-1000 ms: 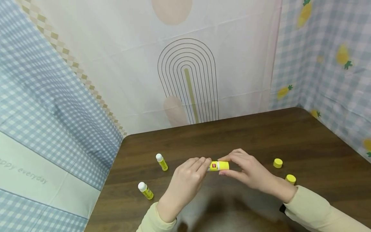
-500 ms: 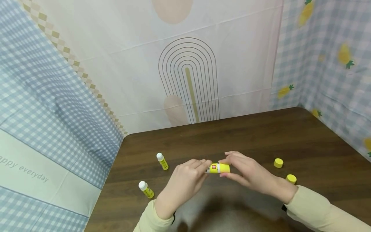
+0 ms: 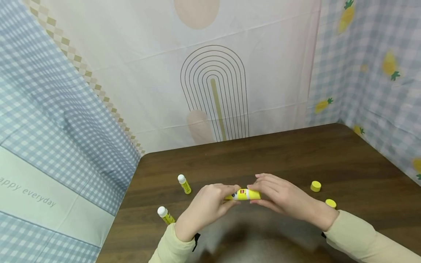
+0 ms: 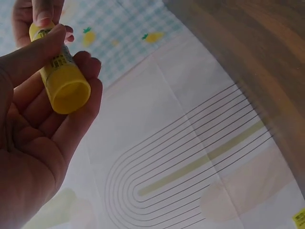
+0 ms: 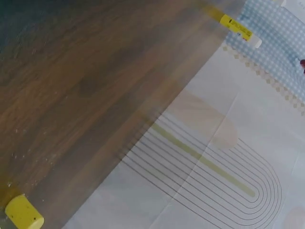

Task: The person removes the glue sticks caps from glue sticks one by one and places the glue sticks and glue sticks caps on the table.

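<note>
A yellow glue stick (image 3: 242, 194) lies sideways between both hands, above the table. My left hand (image 3: 210, 202) grips its body, thumb on one side and fingers on the other. At its other end my right hand (image 3: 284, 195) pinches the yellow cap (image 3: 255, 195), which sits past a white band. In the left wrist view the hollow bottom end of the glue stick (image 4: 62, 78) faces the camera, and fingers of the right hand (image 4: 23, 24) show at the far end. Neither hand appears in the right wrist view.
Two glue sticks with white tops, a farther one (image 3: 185, 185) and a nearer one (image 3: 166, 215), stand left on the dark wooden table (image 3: 279, 149). Two yellow caps, one farther (image 3: 315, 186) and one partly behind the right forearm (image 3: 330, 203), rest on the right. Patterned cloth (image 3: 158, 73) hangs behind.
Both hands and the glue stick have come slightly lower. The label on its body has turned, and the left wrist has rotated. The right fingers now cover more of the cap.
</note>
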